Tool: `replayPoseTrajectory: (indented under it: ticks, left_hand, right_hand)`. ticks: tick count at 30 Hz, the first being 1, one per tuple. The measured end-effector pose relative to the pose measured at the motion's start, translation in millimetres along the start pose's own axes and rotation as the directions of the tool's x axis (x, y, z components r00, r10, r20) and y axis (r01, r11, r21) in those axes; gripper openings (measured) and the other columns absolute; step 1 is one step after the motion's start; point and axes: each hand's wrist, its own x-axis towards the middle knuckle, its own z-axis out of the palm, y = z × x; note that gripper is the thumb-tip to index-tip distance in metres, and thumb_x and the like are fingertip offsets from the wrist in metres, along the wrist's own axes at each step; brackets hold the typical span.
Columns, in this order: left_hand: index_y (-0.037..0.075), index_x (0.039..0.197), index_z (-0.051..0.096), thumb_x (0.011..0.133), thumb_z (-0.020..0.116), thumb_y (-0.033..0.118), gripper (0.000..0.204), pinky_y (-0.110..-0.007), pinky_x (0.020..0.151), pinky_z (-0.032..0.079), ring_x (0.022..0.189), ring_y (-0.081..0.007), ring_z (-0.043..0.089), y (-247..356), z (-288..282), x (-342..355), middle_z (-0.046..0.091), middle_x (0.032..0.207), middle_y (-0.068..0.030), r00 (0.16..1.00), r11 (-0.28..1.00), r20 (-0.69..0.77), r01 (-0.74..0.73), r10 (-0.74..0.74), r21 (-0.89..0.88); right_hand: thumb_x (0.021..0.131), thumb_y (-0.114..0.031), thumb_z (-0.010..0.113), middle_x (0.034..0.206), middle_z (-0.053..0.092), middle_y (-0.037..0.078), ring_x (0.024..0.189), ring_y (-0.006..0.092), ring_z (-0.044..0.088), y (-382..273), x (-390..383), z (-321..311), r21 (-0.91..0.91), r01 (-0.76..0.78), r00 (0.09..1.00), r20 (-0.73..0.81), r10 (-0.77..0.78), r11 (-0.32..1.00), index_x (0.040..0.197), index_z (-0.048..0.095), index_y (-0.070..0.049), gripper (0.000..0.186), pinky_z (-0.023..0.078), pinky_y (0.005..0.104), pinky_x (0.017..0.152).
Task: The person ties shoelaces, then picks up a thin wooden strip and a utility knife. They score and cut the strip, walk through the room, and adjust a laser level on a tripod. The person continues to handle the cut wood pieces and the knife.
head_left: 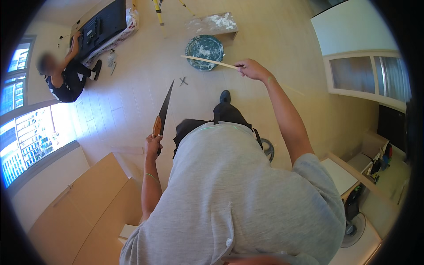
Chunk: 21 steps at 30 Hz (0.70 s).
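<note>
My left hand [153, 145] is closed round the wooden handle of a handsaw [165, 109], whose dark tapering blade points forward and up. Out in front to the right, my right hand [253, 70] grips one end of a thin, pale wooden strip [210, 61]. The strip reaches leftward and passes over a round dark-green lid or tub [204, 48] smeared with white. Saw and strip are apart from each other. A small dark cross-shaped thing [183, 81] lies on the floor between the saw tip and the tub.
At far left a person [66, 79] crouches by a large flat black panel, seemingly a television [99, 31]. A white-stained box or board [216, 24] stands behind the tub, near yellow tripod legs [158, 12]. Wooden cabinets [84, 212] are left; a fan [353, 229] is right.
</note>
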Motion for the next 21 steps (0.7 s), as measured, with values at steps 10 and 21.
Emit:
replayPoseTrajectory:
  ticks: [10, 21]
  left_hand:
    - [0.006, 0.089, 0.056, 0.084, 0.071, 0.014, 0.018, -0.029, 0.047, 0.048, 0.045, -0.0136, 0.053, 64.0, 74.2, -8.7, 0.053, 0.065, -0.0014, 0.991, 0.961, -0.086, 0.078, -0.105, -0.265]
    - [0.004, 0.087, 0.058, 0.085, 0.070, 0.014, 0.016, -0.029, 0.046, 0.048, 0.046, -0.0138, 0.054, 110.3, 101.8, 53.5, 0.051, 0.065, -0.0019, 0.968, 0.893, -0.098, 0.170, -0.230, -0.416]
  right_hand:
    - [0.092, -0.016, 0.067, 0.102, 0.074, 0.016, 0.092, 0.0260, 0.070, -35.6, 135.8, -92.8, -0.064, 0.265, 0.964, 0.043, -0.263, 0.962, 0.122, 0.068, 0.000, 0.034, 0.054, 0.0370, 0.086]
    - [0.086, -0.014, 0.075, 0.116, 0.069, 0.018, 0.103, 0.0306, 0.069, -61.8, 240.7, -119.3, -0.108, 0.327, 0.945, 0.052, -0.323, 0.939, 0.121, 0.069, 0.001, 0.039, 0.054, 0.0377, 0.093]
